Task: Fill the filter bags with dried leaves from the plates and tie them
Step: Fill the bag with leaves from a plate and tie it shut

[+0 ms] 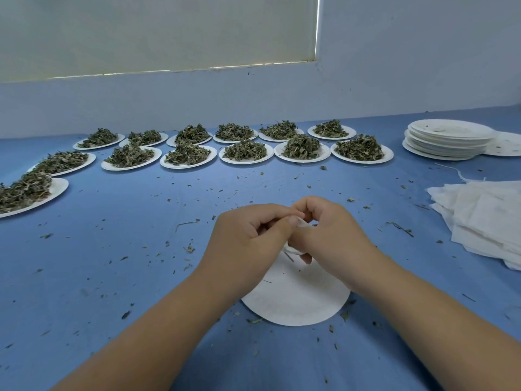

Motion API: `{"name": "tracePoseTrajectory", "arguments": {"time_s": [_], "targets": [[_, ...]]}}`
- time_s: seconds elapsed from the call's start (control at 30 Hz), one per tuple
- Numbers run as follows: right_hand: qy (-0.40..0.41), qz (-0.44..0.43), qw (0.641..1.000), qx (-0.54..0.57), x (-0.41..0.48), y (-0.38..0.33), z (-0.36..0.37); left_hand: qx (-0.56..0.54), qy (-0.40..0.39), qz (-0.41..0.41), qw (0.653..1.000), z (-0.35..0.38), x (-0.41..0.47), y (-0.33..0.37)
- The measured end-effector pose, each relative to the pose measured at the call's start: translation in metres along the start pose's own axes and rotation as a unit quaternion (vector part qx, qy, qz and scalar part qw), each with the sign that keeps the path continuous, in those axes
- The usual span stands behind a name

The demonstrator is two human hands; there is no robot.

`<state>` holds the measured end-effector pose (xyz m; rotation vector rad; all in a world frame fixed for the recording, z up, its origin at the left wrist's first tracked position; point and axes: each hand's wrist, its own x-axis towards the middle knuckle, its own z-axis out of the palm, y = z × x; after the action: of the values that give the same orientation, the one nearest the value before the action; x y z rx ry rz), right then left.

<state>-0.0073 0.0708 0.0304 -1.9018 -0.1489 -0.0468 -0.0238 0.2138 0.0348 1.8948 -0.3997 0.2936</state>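
My left hand (pixel 251 232) and my right hand (pixel 329 230) meet above a nearly bare white paper plate (pixel 293 303). Both pinch a small white filter bag (pixel 303 223), most of which is hidden between the fingers; a bit of it shows below the hands. Several paper plates heaped with dried green leaves (pixel 187 155) stand in two rows across the far side of the blue table, and more curve down the left (pixel 25 190). A pile of flat white filter bags (pixel 485 218) lies at the right.
A stack of used white paper plates (pixel 448 139) stands at the far right, with one more plate (pixel 507 143) beside it. Leaf crumbs are scattered over the blue tablecloth (pixel 127 249). A pale wall and a window blind rise behind the table.
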Motion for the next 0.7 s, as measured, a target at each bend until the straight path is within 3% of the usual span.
{"name": "tracePoseTrajectory", "arguments": {"time_s": [0.13, 0.2, 0.7], "targets": [[-0.074, 0.04, 0.989, 0.12, 0.0, 0.002, -0.009, 0.012, 0.022, 0.0, 1.0, -0.005, 0.003, 0.0], [-0.083, 0.031, 0.989, 0.116, -0.002, 0.002, -0.013, 0.005, 0.029, 0.002, 1.0, -0.007, 0.004, 0.001], [0.005, -0.01, 0.998, 0.056, 0.004, 0.005, -0.004, -0.003, -0.013, 0.023, 1.0, 0.0, -0.002, 0.009]]}}
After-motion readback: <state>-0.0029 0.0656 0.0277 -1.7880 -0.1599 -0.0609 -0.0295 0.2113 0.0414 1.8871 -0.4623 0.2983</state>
